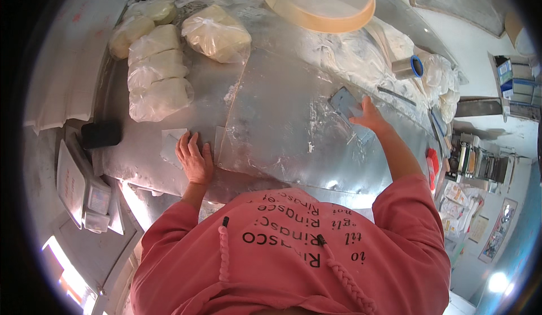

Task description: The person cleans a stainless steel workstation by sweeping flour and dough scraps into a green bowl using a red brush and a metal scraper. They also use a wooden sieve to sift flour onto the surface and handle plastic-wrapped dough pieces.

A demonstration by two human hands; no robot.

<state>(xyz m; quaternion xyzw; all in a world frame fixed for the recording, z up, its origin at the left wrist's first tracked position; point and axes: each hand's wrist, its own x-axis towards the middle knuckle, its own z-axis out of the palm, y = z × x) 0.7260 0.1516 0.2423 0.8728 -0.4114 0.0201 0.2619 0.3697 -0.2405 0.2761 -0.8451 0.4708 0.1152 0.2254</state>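
Note:
My left hand (194, 158) rests palm down at the near left of the metal worktop (271, 116), its fingers over the edge of a thin flat sheet (169, 149). On the right, my right hand (369, 115) touches or hovers at the edge of a dark, flat rectangular piece (344, 101); contact is not plain. Back left, blocks of pale dough in clear plastic bags (156, 71) stand in a row, with a larger bagged block (218, 35) beside them. White flour (347, 54) is heaped along the back right.
A round wood-rimmed sieve (334, 24) lies at the back. A metal cylinder with a blue rim (406, 68) and a dark thin strip (396, 96) are on the flour. A black box-like object (100, 135) sits at the left edge, a red object (432, 169) at the right.

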